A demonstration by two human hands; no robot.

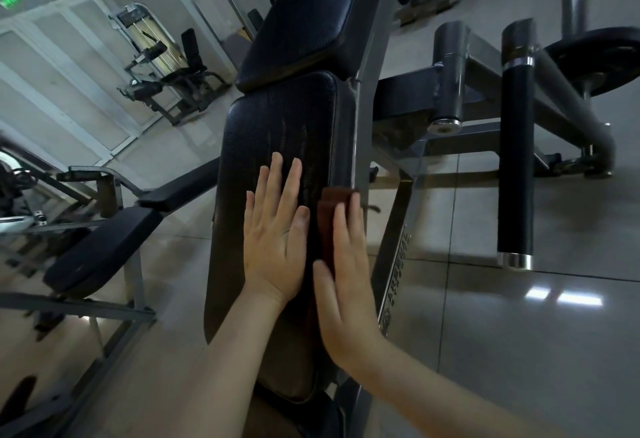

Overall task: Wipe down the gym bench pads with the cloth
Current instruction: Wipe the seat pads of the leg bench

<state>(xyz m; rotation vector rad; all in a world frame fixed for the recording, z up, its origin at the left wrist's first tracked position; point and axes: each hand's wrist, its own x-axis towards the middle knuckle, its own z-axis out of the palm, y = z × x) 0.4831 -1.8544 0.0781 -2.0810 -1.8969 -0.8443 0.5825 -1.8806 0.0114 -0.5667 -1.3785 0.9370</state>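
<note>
Cloth [331,216] half under right hand [346,275]

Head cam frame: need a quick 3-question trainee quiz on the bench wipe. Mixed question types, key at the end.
1. True or false: the left hand lies flat, fingers straight, on the long pad, with no cloth showing under it.
2. Pick one: the brown cloth is pressed to the pad by A) the left hand, B) the right hand, C) neither hand.
3. Fill in: by the person's own sides, the cloth sits at the long pad's ___ edge.

Key: 1 true; 2 B; 3 right.
</note>
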